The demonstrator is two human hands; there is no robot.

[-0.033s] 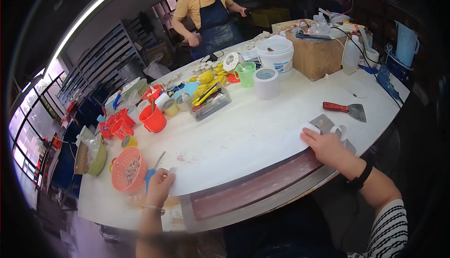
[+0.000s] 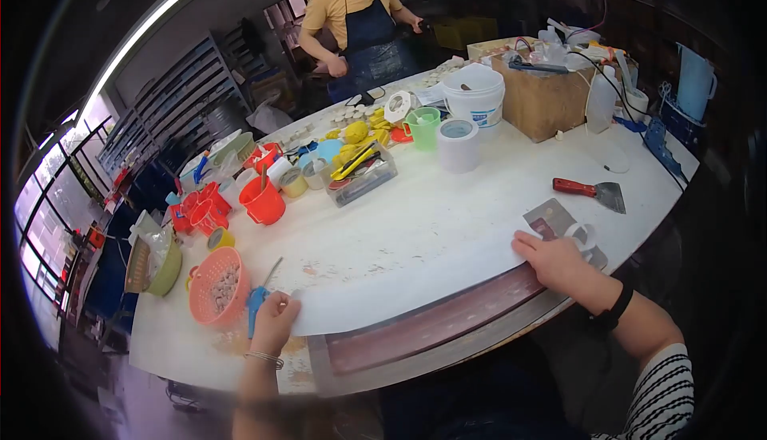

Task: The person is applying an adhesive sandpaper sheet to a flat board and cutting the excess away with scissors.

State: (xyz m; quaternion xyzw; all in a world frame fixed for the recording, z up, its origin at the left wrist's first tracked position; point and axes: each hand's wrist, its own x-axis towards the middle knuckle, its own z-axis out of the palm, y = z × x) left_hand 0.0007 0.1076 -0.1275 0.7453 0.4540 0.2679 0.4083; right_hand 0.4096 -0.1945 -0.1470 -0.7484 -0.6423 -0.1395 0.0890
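A long strip of white sheet (image 2: 407, 287) stretches between my hands; it may be paper or film. My left hand (image 2: 273, 319) pinches its left end, beside a blue-handled tool (image 2: 256, 304) with a thin metal shaft. My right hand (image 2: 555, 263) is closed on the right end, fingertips on the upper corner. Just in front of the sheet lies a dark red panel (image 2: 439, 322) in a grey frame, its far side covered by the sheet. Next to my right hand are a flat metal plate (image 2: 548, 218) and a white ring (image 2: 587, 237), perhaps a tape roll.
A red-handled scraper (image 2: 587, 188) lies at right. At left stand a pink basket (image 2: 217, 287) of small pieces and a red bucket (image 2: 261, 200). Farther back are a tool box (image 2: 363, 178), a white tub (image 2: 473, 93) and a cardboard box (image 2: 547, 98). A person (image 2: 359, 25) in an apron stands across the table.
The sheet has tilted and now shows as a narrower strip. More of the metal plate by my right hand is uncovered. Both hands keep their hold.
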